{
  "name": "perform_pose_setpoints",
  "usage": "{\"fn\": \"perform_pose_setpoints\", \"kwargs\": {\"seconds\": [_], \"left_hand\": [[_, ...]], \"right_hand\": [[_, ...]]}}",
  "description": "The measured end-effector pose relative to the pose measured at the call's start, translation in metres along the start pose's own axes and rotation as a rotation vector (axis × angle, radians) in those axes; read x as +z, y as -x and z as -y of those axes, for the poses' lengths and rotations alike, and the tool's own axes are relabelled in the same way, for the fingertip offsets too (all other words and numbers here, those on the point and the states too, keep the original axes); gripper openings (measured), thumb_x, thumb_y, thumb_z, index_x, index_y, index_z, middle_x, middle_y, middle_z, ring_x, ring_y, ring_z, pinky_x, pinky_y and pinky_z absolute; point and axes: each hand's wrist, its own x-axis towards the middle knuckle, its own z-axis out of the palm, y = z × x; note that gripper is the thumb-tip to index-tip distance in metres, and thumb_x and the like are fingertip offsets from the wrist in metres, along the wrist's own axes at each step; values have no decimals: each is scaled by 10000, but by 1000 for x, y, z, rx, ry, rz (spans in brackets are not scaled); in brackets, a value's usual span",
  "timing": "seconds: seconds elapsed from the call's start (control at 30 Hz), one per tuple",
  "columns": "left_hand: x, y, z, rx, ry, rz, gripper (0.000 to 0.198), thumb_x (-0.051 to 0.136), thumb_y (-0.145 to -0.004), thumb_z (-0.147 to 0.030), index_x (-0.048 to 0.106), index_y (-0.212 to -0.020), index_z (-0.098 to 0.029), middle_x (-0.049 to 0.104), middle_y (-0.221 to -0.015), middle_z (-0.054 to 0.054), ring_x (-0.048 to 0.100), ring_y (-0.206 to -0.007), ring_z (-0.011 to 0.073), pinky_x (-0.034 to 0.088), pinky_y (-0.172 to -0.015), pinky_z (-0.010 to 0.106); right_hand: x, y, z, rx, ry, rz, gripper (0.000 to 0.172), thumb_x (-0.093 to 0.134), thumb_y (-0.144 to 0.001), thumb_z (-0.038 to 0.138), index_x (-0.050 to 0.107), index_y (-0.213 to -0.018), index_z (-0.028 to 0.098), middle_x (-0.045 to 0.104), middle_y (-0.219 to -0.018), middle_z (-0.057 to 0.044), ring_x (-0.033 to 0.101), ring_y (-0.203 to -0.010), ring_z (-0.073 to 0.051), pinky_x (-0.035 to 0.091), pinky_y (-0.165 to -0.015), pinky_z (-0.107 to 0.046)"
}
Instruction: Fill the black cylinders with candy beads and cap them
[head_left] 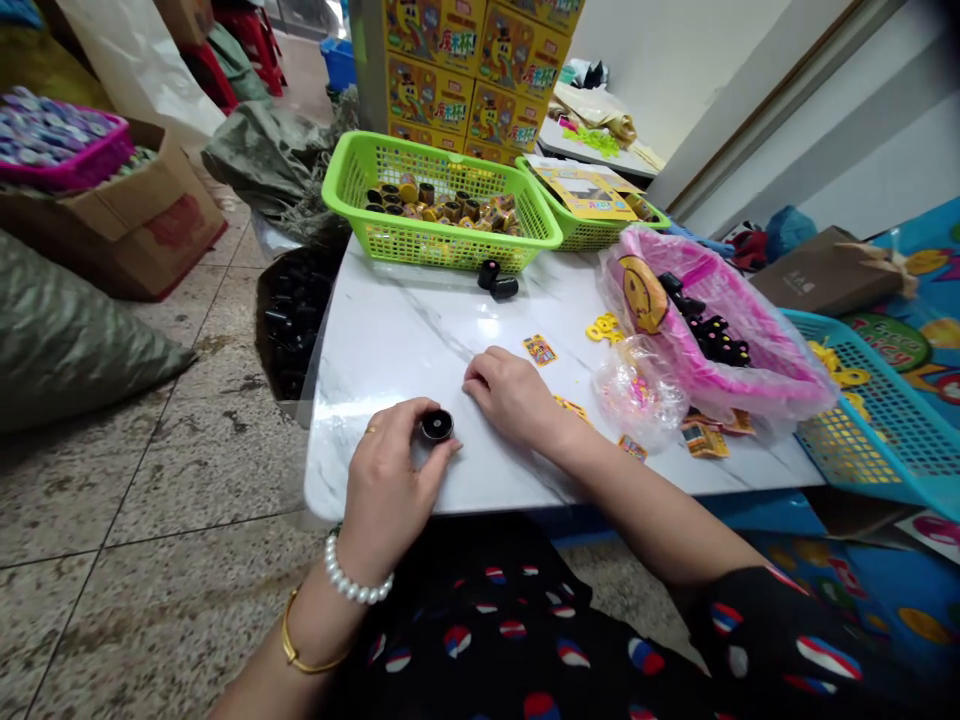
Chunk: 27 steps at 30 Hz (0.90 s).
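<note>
My left hand (390,478) grips a small black round cap-like piece (436,425) between thumb and fingers, near the front edge of the white marble table (397,330). My right hand (510,392) rests knuckles-up on the table just right of it, fingers curled down; what lies under them is hidden. A small yellow sticker (540,350) lies just beyond the right hand. Two loose black pieces (496,280) lie farther back by the green basket.
A green basket (442,205) of wrapped pieces stands at the back, a second green basket (592,205) to its right. A pink basket (712,325) in plastic holds black pieces. A blue basket (870,410) is at right. Boxes and sacks crowd the floor on the left.
</note>
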Motion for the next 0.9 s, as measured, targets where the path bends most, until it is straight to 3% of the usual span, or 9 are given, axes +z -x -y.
{"fn": "perform_pose_setpoints", "kwargs": {"seconds": [0.17,0.27,0.37,0.57,0.77,0.9], "left_hand": [[1,-1,1,39,73,88,324,666,-823,-153,549,-1121,-198,655,-1074,65,611,-1018,219,502,-911,395],[3,-2,0,94,-5,99,275,642,-831,-138,564,-1092,-177,667,-1034,77,584,-1048,247,474,-946,432],[4,-3,1,108,-40,86,269,648,-824,-140,575,-1082,-156,673,-1017,88,576,-1056,255,462,-969,436],[6,-1,3,103,-34,53,341,719,-768,-184,582,-1076,-135,673,-1032,105,574,-1063,277,471,-957,444],[7,-1,5,122,-38,46,266,670,-801,-188,595,-1053,-147,683,-1058,105,574,-1084,283,459,-983,471],[7,-1,5,114,-23,51,249,687,-789,-190,605,-1022,-157,693,-1027,93,589,-1060,279,462,-982,464]], "right_hand": [[-3,37,11,-29,-145,74,144,549,-916,203,663,-830,181,656,-815,-43,605,-789,-169,447,-730,-286],[0,51,13,12,-200,-11,101,583,-894,196,653,-821,198,654,-797,-25,605,-774,-162,448,-715,-282],[3,54,10,22,-218,-92,86,587,-888,187,664,-853,197,660,-816,-30,607,-800,-165,453,-746,-289],[-1,59,3,98,-397,-54,153,610,-881,240,690,-1008,211,668,-854,-27,603,-732,-143,477,-666,-271],[3,57,7,20,-306,-90,55,637,-843,191,686,-821,201,625,-771,-20,586,-717,-140,467,-674,-276],[-6,54,10,113,-482,-85,46,661,-836,229,690,-843,195,661,-788,-21,604,-702,-138,488,-642,-274]]}}
